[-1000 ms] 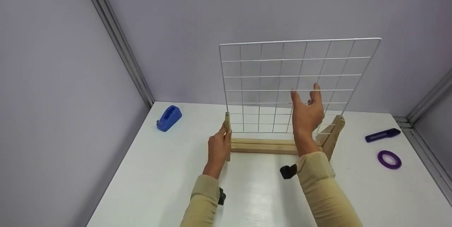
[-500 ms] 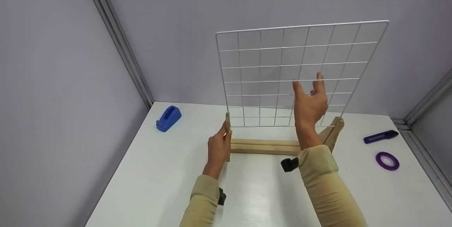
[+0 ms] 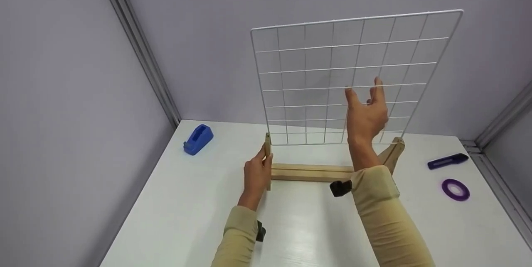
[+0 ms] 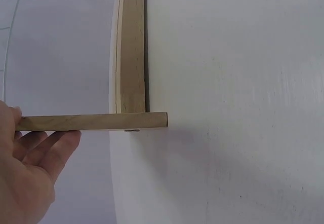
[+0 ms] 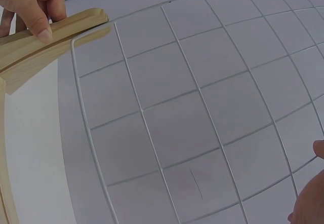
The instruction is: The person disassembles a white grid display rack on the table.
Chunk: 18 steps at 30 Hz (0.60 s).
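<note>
your right hand grasping the wire grid, lifted higher out of the wooden stand than before, your left hand still gripping its left post

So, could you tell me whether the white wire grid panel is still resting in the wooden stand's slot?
Apart. The head view shows the white wire grid panel lifted, its bottom edge above the wooden stand.

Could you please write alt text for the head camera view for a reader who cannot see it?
A person's right hand holds a white wire grid panel above a wooden stand, while the left hand grips the stand's left upright. The stand sits on a white table with a blue tape dispenser, a purple tape roll and a dark blue tool.
</note>
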Tool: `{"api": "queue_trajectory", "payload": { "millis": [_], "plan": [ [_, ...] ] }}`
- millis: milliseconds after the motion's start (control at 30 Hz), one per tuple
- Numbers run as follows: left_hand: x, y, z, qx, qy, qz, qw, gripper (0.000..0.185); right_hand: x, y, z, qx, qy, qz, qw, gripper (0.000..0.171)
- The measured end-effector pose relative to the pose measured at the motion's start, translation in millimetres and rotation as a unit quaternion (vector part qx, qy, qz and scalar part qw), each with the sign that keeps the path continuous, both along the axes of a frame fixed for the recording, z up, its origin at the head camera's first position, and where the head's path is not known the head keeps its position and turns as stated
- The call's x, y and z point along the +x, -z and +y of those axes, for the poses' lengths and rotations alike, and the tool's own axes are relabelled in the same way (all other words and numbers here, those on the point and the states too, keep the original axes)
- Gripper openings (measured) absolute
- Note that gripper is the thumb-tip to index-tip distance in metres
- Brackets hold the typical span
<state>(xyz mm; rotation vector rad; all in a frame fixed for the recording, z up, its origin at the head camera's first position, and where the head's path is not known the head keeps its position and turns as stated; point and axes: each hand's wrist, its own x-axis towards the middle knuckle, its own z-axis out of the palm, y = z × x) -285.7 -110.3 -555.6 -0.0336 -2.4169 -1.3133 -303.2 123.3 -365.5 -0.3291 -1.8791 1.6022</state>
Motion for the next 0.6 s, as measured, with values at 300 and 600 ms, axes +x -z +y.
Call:
{"api": "queue_trajectory", "payload": {
  "millis": [300,600],
  "plan": [
    [3.0,-1.7,0,0.012,0.003,0.013,0.9998,0.044,3.6,-12.0,-1,-0.008,0.001,0.004,1.0,0.071],
    [2.7,-1.5,1,0.015,0.006,0.013,0.9998,0.045,3.8,-23.9,1,-0.003,0.011,0.014,1.0,0.07]
  ]
}}
